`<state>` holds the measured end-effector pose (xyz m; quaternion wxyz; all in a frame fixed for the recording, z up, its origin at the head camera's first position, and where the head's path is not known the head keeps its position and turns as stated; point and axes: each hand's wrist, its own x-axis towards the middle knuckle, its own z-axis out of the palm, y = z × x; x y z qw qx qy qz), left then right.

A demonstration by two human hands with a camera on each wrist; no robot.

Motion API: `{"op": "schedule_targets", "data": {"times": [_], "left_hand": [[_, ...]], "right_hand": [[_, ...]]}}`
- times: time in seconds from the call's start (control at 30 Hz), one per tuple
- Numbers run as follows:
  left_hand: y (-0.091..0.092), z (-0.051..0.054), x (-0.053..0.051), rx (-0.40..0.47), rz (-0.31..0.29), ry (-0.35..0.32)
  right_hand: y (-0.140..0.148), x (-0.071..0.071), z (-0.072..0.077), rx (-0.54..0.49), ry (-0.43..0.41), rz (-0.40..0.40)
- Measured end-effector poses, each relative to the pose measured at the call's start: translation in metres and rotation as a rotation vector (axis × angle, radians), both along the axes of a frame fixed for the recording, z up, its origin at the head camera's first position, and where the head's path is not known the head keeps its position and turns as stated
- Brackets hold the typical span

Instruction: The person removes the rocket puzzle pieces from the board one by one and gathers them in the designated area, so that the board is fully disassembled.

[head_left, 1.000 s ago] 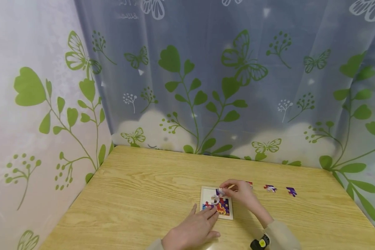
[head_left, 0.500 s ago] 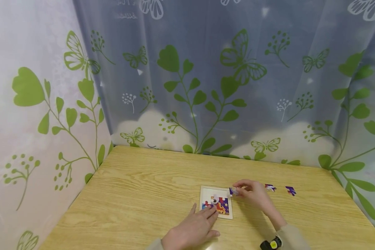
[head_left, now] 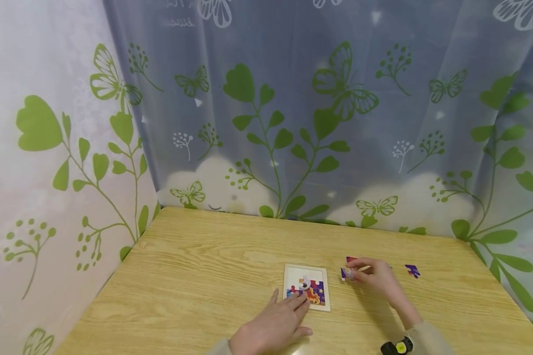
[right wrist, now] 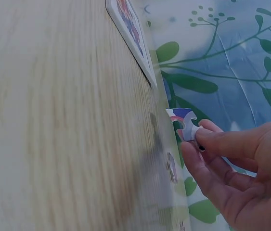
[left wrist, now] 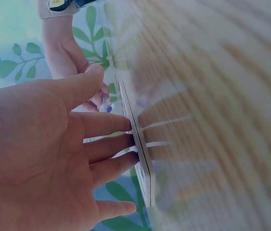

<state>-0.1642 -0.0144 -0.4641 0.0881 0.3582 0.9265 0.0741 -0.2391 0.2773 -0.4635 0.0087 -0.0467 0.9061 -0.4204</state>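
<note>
A square puzzle tray (head_left: 292,271) with a pale rim lies on the table, its lower part filled with colourful joined pieces (head_left: 315,294). My left hand (head_left: 275,323) rests its straight fingers on the tray's near edge and pieces; the left wrist view shows the fingertips against the tray's side (left wrist: 142,154). Right of the tray, my right hand (head_left: 379,281) pinches a purple and white puzzle piece (right wrist: 186,124) between thumb and fingers, held above the table. A red-edged piece (head_left: 350,259) lies just behind that hand, partly hidden.
Farther right on the table lies a loose purple puzzle piece (head_left: 412,270). Another piece is mostly covered by the right hand. A patterned curtain (head_left: 266,123) with green leaves and butterflies stands along the table's back edge. A dark wrist strap (head_left: 397,346) shows on the right wrist.
My right hand has moved right, away from the tray, carrying the pinched puzzle piece with it. The left hand and the tray have stayed in place.
</note>
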Motion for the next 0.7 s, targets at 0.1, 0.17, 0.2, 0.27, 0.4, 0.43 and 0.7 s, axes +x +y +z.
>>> {"op": "schedule_targets", "data": {"times": [0.1, 0.17, 0.2, 0.27, 0.4, 0.43, 0.7], "left_hand": [[0.000, -0.001, -0.001, 0.005, 0.001, -0.019], [0.001, -0.001, -0.002, 0.006, 0.004, -0.027], [0.000, -0.001, -0.002, 0.005, 0.002, -0.025], [0.000, -0.001, -0.001, 0.003, 0.001, -0.022], [0.000, 0.001, 0.000, -0.003, -0.004, -0.001], [0.000, 0.001, 0.000, -0.004, -0.004, 0.002], [-0.001, 0.001, 0.000, 0.001, -0.002, -0.013]], "right_hand": [[0.005, 0.000, 0.000, 0.003, -0.007, -0.013], [0.009, -0.001, 0.000, 0.002, -0.012, -0.017], [0.011, -0.001, 0.000, 0.002, -0.011, -0.017], [0.014, -0.002, -0.002, 0.001, -0.012, -0.014], [0.018, -0.003, -0.005, 0.031, -0.004, 0.007], [0.018, -0.003, -0.005, 0.045, -0.004, 0.010], [0.018, -0.003, -0.007, 0.107, -0.013, 0.004]]}}
